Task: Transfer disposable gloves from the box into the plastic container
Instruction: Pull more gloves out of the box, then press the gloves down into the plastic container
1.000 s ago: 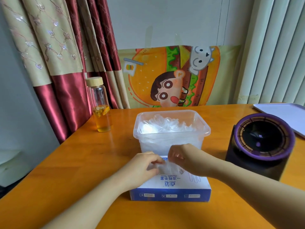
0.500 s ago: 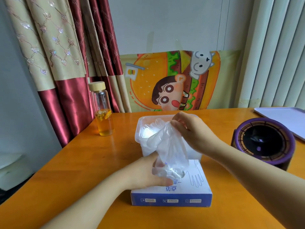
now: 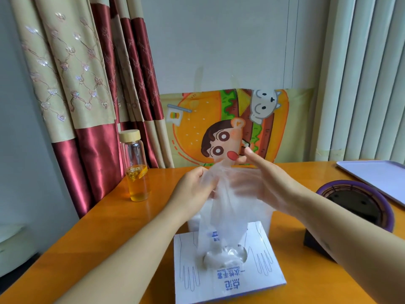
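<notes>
A clear disposable glove (image 3: 221, 216) hangs stretched from both raised hands down to the opening of the white and blue glove box (image 3: 230, 279) at the table's near edge. My left hand (image 3: 192, 187) grips the glove's upper left edge. My right hand (image 3: 263, 178) holds the upper right part, with the film lying over its fingers and palm. More crumpled gloves (image 3: 225, 257) bulge from the box opening. The clear plastic container (image 3: 266, 218) stands just behind the box, mostly hidden by the glove and my hands.
A glass bottle (image 3: 137, 167) with amber liquid stands at the back left of the orange table. A black device with a purple rim (image 3: 359, 202) sits to the right, under my right forearm. A white tray (image 3: 377, 176) lies at the far right.
Both hands rose from the box with the glove. My left hand left the box top and took the glove's upper edge. The glove now hangs stretched above the container.
</notes>
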Demonstrator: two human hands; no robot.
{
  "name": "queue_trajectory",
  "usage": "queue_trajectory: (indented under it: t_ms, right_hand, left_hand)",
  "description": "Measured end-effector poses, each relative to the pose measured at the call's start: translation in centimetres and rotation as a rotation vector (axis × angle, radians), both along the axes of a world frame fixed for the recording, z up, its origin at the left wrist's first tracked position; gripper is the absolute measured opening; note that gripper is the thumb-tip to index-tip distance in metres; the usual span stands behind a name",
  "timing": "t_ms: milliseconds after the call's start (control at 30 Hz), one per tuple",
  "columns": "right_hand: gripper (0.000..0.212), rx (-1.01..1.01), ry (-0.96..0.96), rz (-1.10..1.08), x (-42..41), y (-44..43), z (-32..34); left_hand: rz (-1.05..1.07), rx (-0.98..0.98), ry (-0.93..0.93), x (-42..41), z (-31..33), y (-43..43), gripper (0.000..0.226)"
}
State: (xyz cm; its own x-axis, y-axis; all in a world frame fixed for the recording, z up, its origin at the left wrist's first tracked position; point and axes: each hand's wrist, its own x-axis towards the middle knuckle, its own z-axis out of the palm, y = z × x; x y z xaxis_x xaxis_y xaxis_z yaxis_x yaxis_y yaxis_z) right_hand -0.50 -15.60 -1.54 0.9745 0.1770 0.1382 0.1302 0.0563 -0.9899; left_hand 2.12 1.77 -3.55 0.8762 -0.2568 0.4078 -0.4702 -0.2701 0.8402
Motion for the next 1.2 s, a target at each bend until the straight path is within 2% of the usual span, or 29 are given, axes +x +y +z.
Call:
queue_trajectory:
  t_ms: [100,167,267,300,367,433,533,633,733,833,933,1000,1100,1200]
  right_hand:
    - [0.061,0.000,-0.076,-0.028,-0.9,-0.4,0.0]
    - [0.053,-0.124,-0.193,-0.098,-1.5,-0.1,-0.5]
    - [0.042,-0.472,-0.362,-0.270,-1.2,0.6,-1.6]
    - [0.037,-0.492,-0.384,-0.306,-0.9,0.7,-2.1]
    - [0.032,-0.396,-0.380,-0.326,-0.5,0.7,-2.4]
    - [0.031,-0.283,-0.361,-0.332,-0.3,0.5,-2.1]
    - [0.025,-0.221,-0.353,-0.338,-0.1,0.3,-1.3]
    - [0.019,-0.267,-0.383,-0.316,0.1,0.6,-0.5]
    - [0.020,-0.309,-0.443,-0.315,0.3,0.8,0.3]
    - [0.023,-0.336,-0.484,-0.344,0.8,0.7,1.2]
    - [0.016,-0.358,-0.516,-0.380,1.5,0.7,2.1]
    - [0.008,-0.374,-0.504,-0.403,2.3,0.4,2.8]
    - [0.025,-0.500,-0.431,-0.455,4.2,-0.7,3.0]
    - [0.034,-0.633,-0.320,-0.525,6.7,-1.8,2.1]
  left_hand:
    - [0.071,-0.046,0.027,1.3,-0.4,0.1,0.015]
    - [0.066,-0.119,0.098,1.7,-1.0,0.0,0.011]
    - [0.008,-0.245,0.234,1.5,-2.0,-0.5,0.016]
    - [0.005,-0.236,0.272,1.3,-2.4,-0.7,0.016]
    - [-0.001,-0.206,0.310,1.2,-3.3,-0.5,0.015]
    - [-0.010,-0.178,0.309,0.9,-3.9,0.1,0.024]
    - [-0.069,-0.116,0.328,0.7,-4.9,0.9,0.030]
    - [-0.107,-0.174,0.362,0.0,-4.4,1.0,0.027]
    - [-0.066,-0.305,0.284,0.5,-3.2,1.4,0.025]
    - [-0.045,-0.320,0.249,1.2,-2.0,1.7,0.029]
    - [-0.048,-0.343,0.281,1.9,-1.3,1.1,0.020]
    - [-0.019,-0.305,0.271,2.7,-0.8,1.2,0.023]
    - [0.053,-0.182,0.246,4.4,0.4,2.0,0.028]
    - [0.194,0.075,0.212,6.9,1.3,2.9,0.023]
